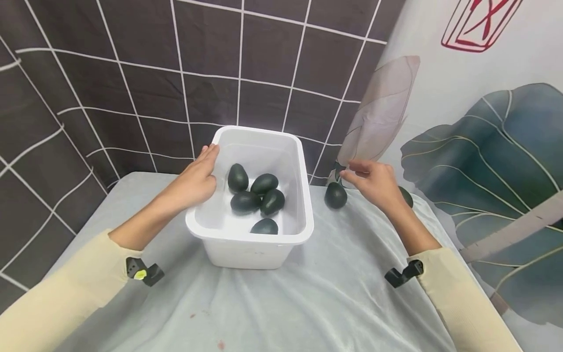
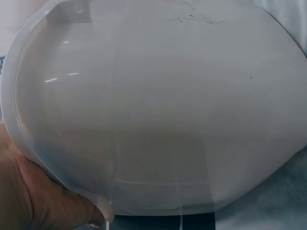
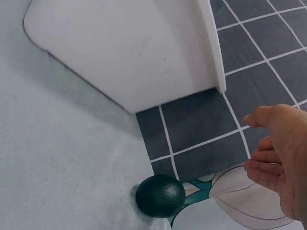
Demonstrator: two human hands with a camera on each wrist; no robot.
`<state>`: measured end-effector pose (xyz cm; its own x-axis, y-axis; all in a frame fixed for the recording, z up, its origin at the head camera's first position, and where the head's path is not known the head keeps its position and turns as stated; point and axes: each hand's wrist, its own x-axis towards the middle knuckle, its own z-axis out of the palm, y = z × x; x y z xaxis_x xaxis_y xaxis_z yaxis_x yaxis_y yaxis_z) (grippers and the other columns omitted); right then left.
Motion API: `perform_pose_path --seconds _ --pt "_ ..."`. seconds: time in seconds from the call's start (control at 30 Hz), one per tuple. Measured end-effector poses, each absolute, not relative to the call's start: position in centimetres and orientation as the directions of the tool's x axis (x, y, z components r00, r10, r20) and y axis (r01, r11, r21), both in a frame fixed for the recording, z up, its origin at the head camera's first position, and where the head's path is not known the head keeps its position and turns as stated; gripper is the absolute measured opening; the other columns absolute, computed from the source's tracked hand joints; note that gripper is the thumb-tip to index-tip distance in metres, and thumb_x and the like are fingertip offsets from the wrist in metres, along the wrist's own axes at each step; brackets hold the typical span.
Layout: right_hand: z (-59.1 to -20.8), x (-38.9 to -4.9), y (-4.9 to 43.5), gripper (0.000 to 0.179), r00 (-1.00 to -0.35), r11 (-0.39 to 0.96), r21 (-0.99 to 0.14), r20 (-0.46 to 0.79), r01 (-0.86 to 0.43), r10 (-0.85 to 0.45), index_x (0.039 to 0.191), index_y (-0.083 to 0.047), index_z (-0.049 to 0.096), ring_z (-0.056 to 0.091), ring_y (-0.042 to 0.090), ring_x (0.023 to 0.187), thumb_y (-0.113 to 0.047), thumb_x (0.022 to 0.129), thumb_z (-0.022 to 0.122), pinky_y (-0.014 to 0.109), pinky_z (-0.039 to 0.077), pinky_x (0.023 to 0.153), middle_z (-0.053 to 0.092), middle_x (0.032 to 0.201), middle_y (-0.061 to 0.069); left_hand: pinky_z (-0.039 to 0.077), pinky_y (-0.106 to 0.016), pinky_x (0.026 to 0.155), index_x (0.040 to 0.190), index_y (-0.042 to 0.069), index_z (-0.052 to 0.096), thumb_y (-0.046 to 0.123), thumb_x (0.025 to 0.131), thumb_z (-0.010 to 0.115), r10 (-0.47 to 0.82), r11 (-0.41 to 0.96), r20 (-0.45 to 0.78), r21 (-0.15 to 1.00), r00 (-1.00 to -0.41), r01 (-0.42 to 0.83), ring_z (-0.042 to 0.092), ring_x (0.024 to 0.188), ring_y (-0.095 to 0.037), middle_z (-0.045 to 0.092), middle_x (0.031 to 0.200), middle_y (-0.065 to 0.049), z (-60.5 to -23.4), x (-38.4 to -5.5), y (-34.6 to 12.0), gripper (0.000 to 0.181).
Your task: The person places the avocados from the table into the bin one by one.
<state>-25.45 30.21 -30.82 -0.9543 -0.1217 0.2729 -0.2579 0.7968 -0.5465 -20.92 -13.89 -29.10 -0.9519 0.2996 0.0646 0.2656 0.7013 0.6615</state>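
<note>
A white plastic tub (image 1: pixel 251 238) stands on the cloth-covered table, with several smooth dark green avocados (image 1: pixel 245 202) lying in it. Along the tub's left rim my left hand (image 1: pixel 196 177) rests with its fingers straight. The left wrist view shows that hand (image 2: pixel 50 199) against the tub's outer wall (image 2: pixel 158 110). Right of the tub, one avocado (image 1: pixel 336 195) lies near the table's back edge. Just beside and above it is my right hand (image 1: pixel 375 183), fingers loosely bent and nothing between them. In the right wrist view this hand (image 3: pixel 280 160) is apart from the avocado (image 3: pixel 160 196).
Another avocado (image 1: pixel 406 196) shows partly behind the right wrist. Pale grey-blue cloth (image 1: pixel 334 288) with folds covers the table. A dark hanging with white grid lines (image 1: pixel 211 98) rises behind the tub, and a leaf-patterned sheet (image 1: pixel 484 146) hangs on the right.
</note>
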Motion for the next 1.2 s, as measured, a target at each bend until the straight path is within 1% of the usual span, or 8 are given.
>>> perform_pose_path --seconds 0.2,0.4,0.57,0.83,0.93,1.07,1.17,1.2 --pt "-31.5 -25.8 31.0 0.059 -0.968 0.819 -0.530 0.224 -0.218 -0.113 0.147 0.000 0.073 0.076 0.046 0.132 -0.044 0.107 0.075 0.062 0.064 0.106 0.077 0.145 0.023 -0.005 -0.058 0.145 0.177 -0.008 0.005 -0.001 0.097 0.032 0.285 0.694 0.057 0.676 -0.957 0.246 -0.011 0.178 -0.040 -0.001 0.189 -0.025 -29.5 -20.7 -14.5 0.085" --pt "-32.6 -25.7 31.8 0.064 -0.981 0.845 -0.508 0.169 -0.168 -0.093 0.147 0.004 0.071 0.074 0.048 0.134 -0.047 0.107 0.073 0.064 0.061 0.109 0.076 0.144 0.026 -0.004 -0.058 0.145 0.176 -0.010 0.004 0.003 0.102 0.028 0.294 0.735 0.046 0.628 -0.955 0.256 -0.012 0.177 -0.043 -0.005 0.188 -0.028 -29.7 -20.5 -14.2 0.079" --pt "-34.1 -26.1 31.9 0.066 -0.987 0.858 -0.493 0.130 -0.147 -0.094 0.147 0.009 0.069 0.073 0.051 0.133 -0.045 0.107 0.071 0.065 0.061 0.108 0.074 0.145 0.030 -0.006 -0.058 0.145 0.176 -0.011 0.002 0.010 0.109 0.030 0.290 0.764 0.024 0.597 -0.957 0.246 -0.014 0.177 -0.043 -0.009 0.187 -0.029 -29.8 -20.6 -14.1 0.076" --pt "-36.6 -26.8 31.2 0.087 -0.999 0.894 -0.446 0.000 -0.031 -0.034 0.154 0.010 0.062 0.065 0.054 0.142 -0.057 0.100 0.077 0.067 0.055 0.118 0.068 0.150 0.035 -0.003 -0.058 0.145 0.176 -0.010 0.002 0.022 0.113 0.031 0.264 0.806 0.012 0.547 -0.964 0.228 -0.012 0.177 -0.044 -0.008 0.188 -0.029 -29.9 -20.8 -13.8 0.077" --pt "-37.5 -27.0 31.1 0.090 -1.000 0.896 -0.443 -0.013 -0.012 -0.020 0.154 0.011 0.061 0.064 0.055 0.142 -0.058 0.099 0.079 0.068 0.054 0.118 0.067 0.150 0.037 -0.003 -0.058 0.145 0.176 -0.011 0.004 0.024 0.114 0.032 0.263 0.816 0.010 0.531 -0.965 0.227 -0.011 0.177 -0.044 -0.006 0.188 -0.029 -29.9 -20.7 -13.7 0.077" --pt "-38.4 -27.3 31.1 0.077 -0.999 0.886 -0.462 0.017 -0.034 -0.029 0.136 0.008 0.075 0.072 0.047 0.118 -0.057 0.095 0.083 0.060 0.060 0.102 0.078 0.132 0.031 -0.003 -0.058 0.145 0.176 -0.012 0.005 0.027 0.114 0.032 0.264 0.827 0.000 0.515 -0.965 0.226 -0.011 0.177 -0.044 -0.006 0.188 -0.029 -30.0 -20.5 -13.7 0.077" --pt "-38.9 -27.7 31.3 0.073 -0.999 0.879 -0.475 0.034 -0.047 -0.035 0.124 0.005 0.080 0.068 0.037 0.097 -0.060 0.091 0.086 0.051 0.057 0.087 0.082 0.116 0.024 -0.003 -0.059 0.145 0.175 -0.012 0.004 0.029 0.115 0.031 0.263 0.834 -0.002 0.504 -0.965 0.226 -0.011 0.177 -0.044 -0.007 0.187 -0.029 -30.0 -20.5 -13.7 0.078" --pt "-38.9 -27.7 31.2 0.074 -0.999 0.876 -0.479 0.032 -0.047 -0.037 0.125 0.005 0.080 0.068 0.036 0.096 -0.061 0.091 0.087 0.050 0.057 0.085 0.083 0.115 0.024 -0.003 -0.059 0.145 0.175 -0.012 0.004 0.030 0.115 0.031 0.263 0.835 -0.003 0.501 -0.965 0.226 -0.011 0.177 -0.044 -0.007 0.187 -0.029 -29.9 -20.4 -13.7 0.078"
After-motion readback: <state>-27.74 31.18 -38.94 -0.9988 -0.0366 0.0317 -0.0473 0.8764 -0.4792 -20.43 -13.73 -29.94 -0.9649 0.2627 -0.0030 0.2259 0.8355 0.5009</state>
